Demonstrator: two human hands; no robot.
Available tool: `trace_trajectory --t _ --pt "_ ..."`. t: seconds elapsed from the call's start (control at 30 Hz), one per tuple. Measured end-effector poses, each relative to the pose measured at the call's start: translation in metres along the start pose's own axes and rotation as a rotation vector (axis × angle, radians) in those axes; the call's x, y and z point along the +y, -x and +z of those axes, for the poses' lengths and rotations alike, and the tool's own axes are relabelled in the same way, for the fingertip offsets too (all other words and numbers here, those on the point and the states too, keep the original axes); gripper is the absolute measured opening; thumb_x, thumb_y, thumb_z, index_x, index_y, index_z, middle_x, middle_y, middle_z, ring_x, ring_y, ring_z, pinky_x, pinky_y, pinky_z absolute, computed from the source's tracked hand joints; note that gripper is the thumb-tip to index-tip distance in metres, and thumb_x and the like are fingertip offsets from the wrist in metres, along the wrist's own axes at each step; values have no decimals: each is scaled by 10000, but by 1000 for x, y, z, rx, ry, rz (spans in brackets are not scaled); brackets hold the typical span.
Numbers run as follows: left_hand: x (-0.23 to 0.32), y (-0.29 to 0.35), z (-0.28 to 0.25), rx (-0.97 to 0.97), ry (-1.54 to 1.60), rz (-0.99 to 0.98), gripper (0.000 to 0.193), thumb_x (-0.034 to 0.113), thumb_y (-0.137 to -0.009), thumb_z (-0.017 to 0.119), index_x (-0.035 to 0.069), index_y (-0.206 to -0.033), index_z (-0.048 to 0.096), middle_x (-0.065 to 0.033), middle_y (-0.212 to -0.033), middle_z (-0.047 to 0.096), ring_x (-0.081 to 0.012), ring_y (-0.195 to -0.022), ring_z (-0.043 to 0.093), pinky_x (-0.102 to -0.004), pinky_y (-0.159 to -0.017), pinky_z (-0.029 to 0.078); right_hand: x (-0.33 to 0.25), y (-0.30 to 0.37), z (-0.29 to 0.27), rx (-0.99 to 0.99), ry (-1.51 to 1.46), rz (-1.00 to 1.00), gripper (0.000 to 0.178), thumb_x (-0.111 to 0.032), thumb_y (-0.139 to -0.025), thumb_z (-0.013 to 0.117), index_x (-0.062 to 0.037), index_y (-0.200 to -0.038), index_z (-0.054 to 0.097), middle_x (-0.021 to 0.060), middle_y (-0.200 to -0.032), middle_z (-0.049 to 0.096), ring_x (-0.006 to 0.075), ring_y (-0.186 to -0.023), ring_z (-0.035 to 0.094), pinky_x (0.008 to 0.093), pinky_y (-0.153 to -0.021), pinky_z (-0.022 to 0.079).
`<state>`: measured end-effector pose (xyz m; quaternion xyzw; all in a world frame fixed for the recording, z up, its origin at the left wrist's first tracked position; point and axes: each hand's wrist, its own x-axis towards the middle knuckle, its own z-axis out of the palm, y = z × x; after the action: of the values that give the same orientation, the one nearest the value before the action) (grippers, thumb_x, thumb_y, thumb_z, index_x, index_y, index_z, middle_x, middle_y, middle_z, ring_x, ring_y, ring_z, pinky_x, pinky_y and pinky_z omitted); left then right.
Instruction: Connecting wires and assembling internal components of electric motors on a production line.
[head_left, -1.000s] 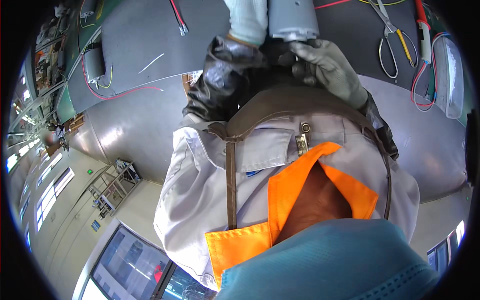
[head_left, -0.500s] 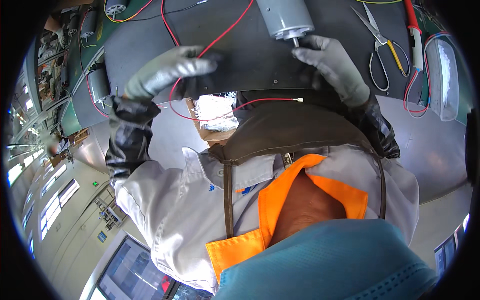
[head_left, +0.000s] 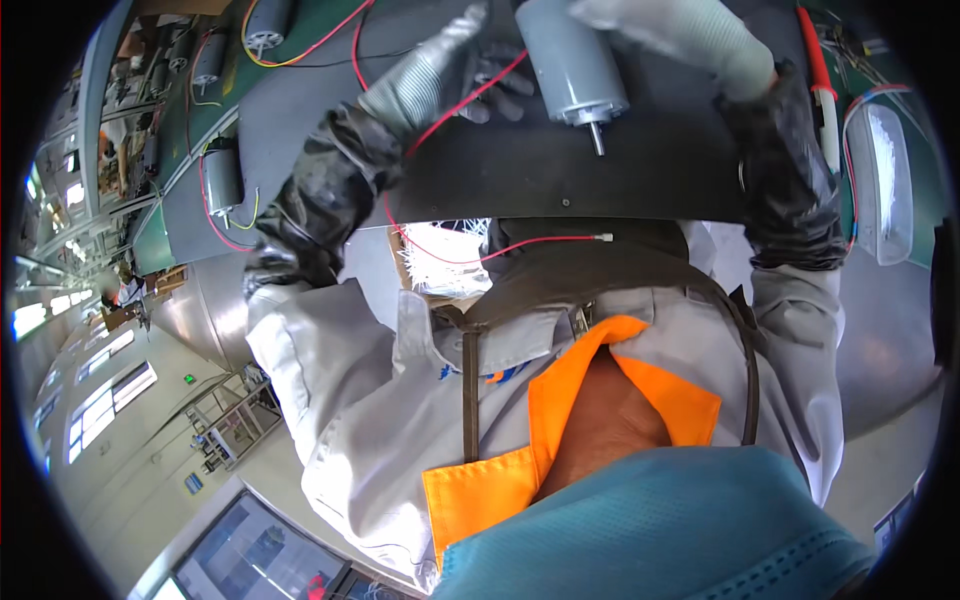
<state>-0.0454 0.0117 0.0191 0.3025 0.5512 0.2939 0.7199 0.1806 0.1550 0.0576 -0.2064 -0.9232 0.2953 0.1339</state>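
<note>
A grey cylindrical motor (head_left: 570, 65) lies on the dark mat (head_left: 480, 185), its metal shaft pointing toward me. My left hand (head_left: 485, 85), in a grey glove, is left of the motor with fingers apart and nothing visible in them. A red wire (head_left: 455, 110) runs by that hand and hangs over the mat's edge, ending in a metal terminal (head_left: 602, 238). Reaching in from the right, my gloved right hand (head_left: 690, 35) is over or beside the motor's far part. Its fingers are blurred and partly cut off by the top edge, so their grip is unclear.
Other grey motors (head_left: 220, 175) with wires stand at the left. A red-and-white rod-like tool (head_left: 822, 90) and a clear plastic tray (head_left: 885, 185) lie at the right. Below the mat's edge is an open box with white strands (head_left: 445, 260).
Both hands have moved farther forward, the right one leaving the motor's shaft. The view has shifted, so the motor appears lower. My right forearm now mostly hides the scissors.
</note>
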Motion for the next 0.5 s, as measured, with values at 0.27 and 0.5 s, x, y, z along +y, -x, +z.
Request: trace_trajectory --t 0.27,0.5 --pt "35 -15 38 300 -626 234 749 692 -1010 449 49 -1376 562 -78 -1209 668 -190 -1031 638 -354 -885 499 -146 48 254 -523 -77 -773 251 -257 -850 663 -28 -931 726 112 -796 697 318 -692 662 497 -610 516" --pt "3 -86 9 882 -1341 486 625 565 -1065 380 36 -1190 688 -302 -1027 706 -474 -945 690 -540 -858 541 8 121 -27 -152 -511 -2 346 -271 -962 691 -34 -1213 701 125 -1088 741 234 -934 724 347 -808 567"
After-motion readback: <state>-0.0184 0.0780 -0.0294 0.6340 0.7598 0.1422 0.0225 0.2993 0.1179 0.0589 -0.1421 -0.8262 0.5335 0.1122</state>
